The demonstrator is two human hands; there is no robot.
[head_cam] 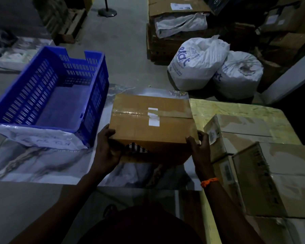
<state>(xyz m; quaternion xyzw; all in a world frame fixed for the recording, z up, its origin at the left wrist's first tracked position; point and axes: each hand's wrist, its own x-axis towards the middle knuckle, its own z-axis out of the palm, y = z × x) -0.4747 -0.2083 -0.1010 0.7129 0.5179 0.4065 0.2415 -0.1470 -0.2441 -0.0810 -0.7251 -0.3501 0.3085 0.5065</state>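
I hold the taped cardboard box (151,125) with my left hand (106,150) and right hand (200,152) curled on its near corners; the blue crate (48,92) sits at ten o'clock.

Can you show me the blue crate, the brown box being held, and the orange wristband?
blue crate (33,93): head view, on its slotted left wall.
brown box (151,118): head view, on its taped top.
orange wristband (209,181): head view, on the band around the right wrist.

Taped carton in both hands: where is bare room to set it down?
Bare marbled sheet lies on the near side of the blue crate, left of the left hand. The crate's floor is also bare. Crowded on the right: stacked cartons crowd the yellow sheet.
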